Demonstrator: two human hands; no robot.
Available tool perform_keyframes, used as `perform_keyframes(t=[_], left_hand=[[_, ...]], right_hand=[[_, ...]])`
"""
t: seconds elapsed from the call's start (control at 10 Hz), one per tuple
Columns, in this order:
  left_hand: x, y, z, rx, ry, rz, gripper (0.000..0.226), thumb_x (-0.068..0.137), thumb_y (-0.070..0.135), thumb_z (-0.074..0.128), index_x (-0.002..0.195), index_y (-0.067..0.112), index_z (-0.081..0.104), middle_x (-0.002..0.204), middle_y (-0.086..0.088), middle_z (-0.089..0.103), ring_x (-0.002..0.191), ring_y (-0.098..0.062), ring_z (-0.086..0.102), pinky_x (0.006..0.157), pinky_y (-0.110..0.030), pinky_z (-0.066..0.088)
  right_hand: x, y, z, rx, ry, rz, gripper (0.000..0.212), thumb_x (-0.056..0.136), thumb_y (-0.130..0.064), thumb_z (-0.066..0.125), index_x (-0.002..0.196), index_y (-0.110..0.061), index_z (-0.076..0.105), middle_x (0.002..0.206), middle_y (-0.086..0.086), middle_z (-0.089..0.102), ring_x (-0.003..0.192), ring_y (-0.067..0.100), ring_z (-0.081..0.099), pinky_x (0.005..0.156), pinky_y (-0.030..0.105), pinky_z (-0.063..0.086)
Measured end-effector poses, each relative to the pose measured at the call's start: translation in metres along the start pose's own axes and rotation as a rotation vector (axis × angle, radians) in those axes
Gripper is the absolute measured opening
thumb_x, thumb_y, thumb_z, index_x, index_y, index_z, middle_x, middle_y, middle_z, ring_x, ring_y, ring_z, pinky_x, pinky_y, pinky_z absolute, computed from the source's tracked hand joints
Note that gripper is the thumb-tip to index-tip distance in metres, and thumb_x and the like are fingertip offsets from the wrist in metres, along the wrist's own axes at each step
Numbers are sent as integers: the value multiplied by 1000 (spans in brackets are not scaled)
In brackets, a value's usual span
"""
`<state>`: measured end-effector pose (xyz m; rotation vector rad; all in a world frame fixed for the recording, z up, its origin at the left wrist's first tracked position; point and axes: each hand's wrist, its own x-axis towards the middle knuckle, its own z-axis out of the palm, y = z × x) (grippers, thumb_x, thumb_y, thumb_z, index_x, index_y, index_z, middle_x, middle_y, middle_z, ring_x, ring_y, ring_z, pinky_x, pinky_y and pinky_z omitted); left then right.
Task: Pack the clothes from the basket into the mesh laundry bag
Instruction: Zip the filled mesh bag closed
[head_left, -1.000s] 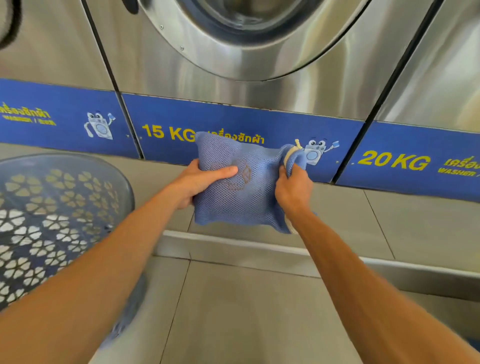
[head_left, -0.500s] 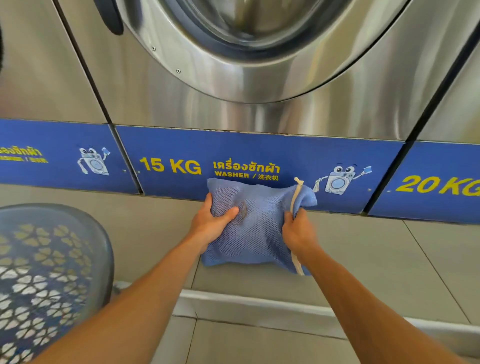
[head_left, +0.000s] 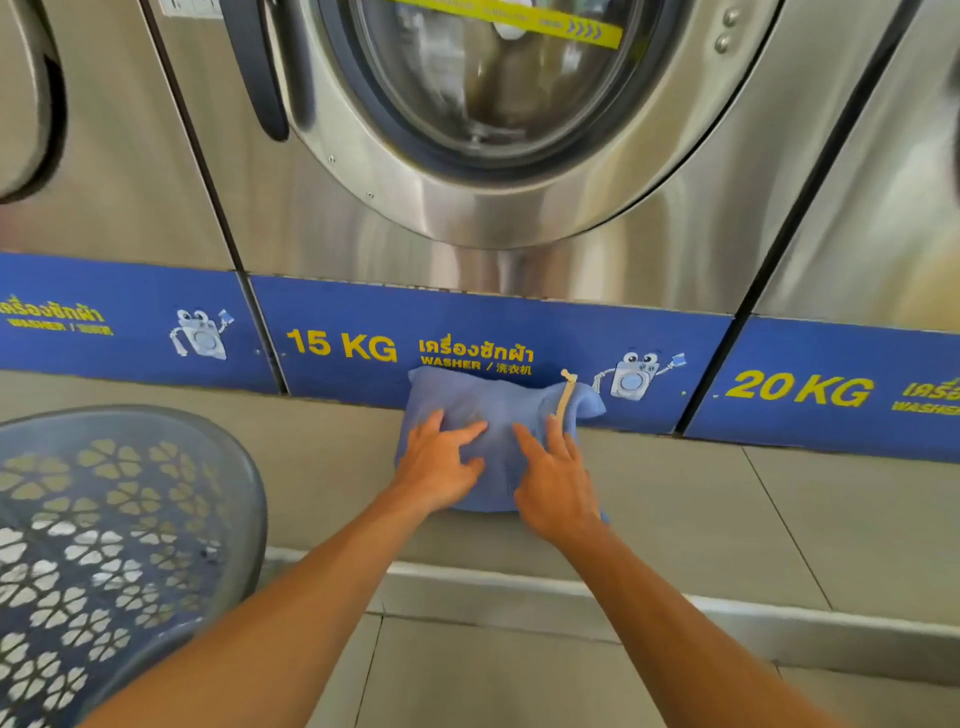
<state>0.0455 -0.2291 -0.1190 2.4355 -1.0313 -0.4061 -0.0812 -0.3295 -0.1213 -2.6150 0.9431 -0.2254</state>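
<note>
Overall progress: we judge the packing done or nearly so; what is left seems to be only parting from the bag, and perhaps closing it, which we cannot check.

Washer (head_left: 519, 156): largest thing in view, far centre, steel front with a round glass door; its blue band reads 15 KG. We have no part of the task to do with it.

Ledge (head_left: 727, 499): the tiled step at the foot of the machines, running left to right; it carries the bag.

Basket (head_left: 249, 499): near left, dark plastic with flower-shaped holes. We see no clothes in the part that shows; its near side is cut off, so we cannot rule out a stray piece.

Mesh laundry bag (head_left: 498, 400): blue, plump, lying on the ledge at centre, its far edge against the 15 KG band. Its fullness suggests the clothes are inside, though the mesh does not let us name any.

Left hand (head_left: 441, 462): flat on the bag's left half, fingers spread, pressing rather than gripping.

Right hand (head_left: 553, 483): also flat and unclenched, on the bag's right half, fingertips reaching toward the cord.

Drawcord (head_left: 566, 395): pale, at the bag's far right corner, sticking up. Whether the mouth is drawn tight we cannot tell.
</note>
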Motion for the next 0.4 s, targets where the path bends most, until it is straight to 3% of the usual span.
perform_keyframes(t=[0.1,0.4], left_hand=[[-10,10,5,71,-85,-9,63,91,35,59,149,42,33,164,-10,10,150,-34,9,118,-54,24],[-1,9,-11,142,-177,-16,73,90,28,60,151,44,25,164,-9,5,149,-36,6,118,-54,25]], right_hand=[[-8,-4,4,-119,-104,-27,73,89,-14,49,153,-26,17,162,4,16,148,28,15,110,49,36],[8,-14,-21,-125,-176,18,66,89,-12,47,150,-29,27,154,-1,36,144,27,25,107,49,38]])
